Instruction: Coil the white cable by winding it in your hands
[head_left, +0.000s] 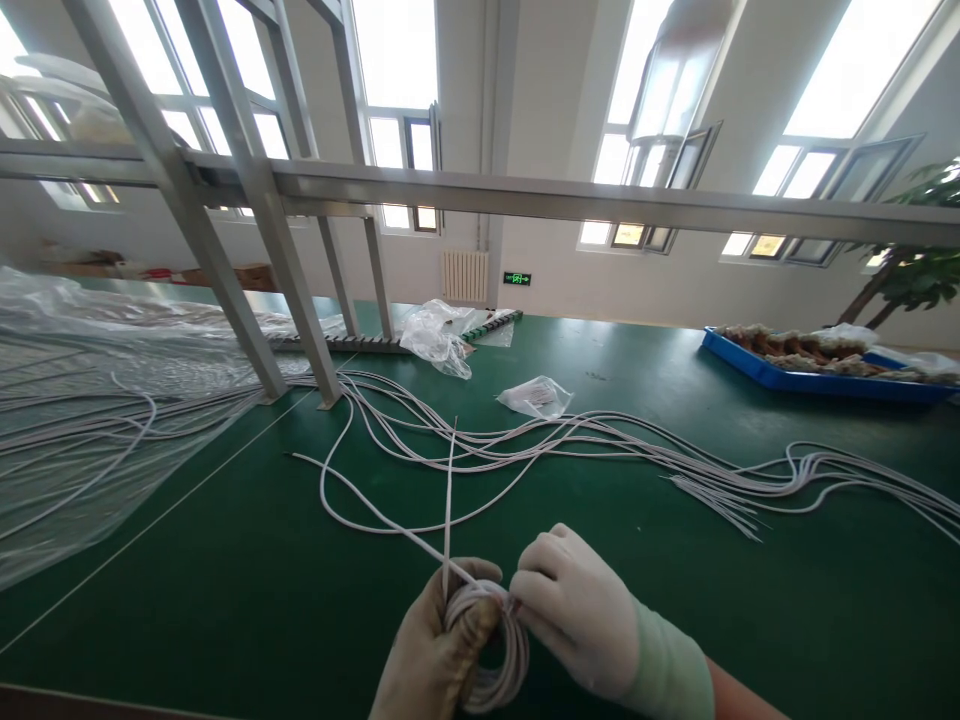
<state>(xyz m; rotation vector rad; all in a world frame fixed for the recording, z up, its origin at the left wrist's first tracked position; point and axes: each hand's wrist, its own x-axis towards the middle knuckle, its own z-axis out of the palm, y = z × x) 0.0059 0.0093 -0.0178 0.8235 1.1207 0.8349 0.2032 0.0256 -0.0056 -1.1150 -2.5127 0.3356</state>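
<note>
Surface: smooth dark-green bench point(645, 520), loose white cables point(600, 440) strewn across.
Left hand point(435, 650): gloved, clenched round coiled thin white plastic cable point(491, 640), near bench edge.
Right hand point(574, 610): gloved, pinching the coil's top.

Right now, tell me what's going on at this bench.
A person in light work gloves is handling a coil of white cable at the near edge of the green table. The left hand grips the coil while the right hand pinches it at the top. Two loose ends stick up and away from the coil. More white cables lie spread across the table, beside small plastic bags.
</note>
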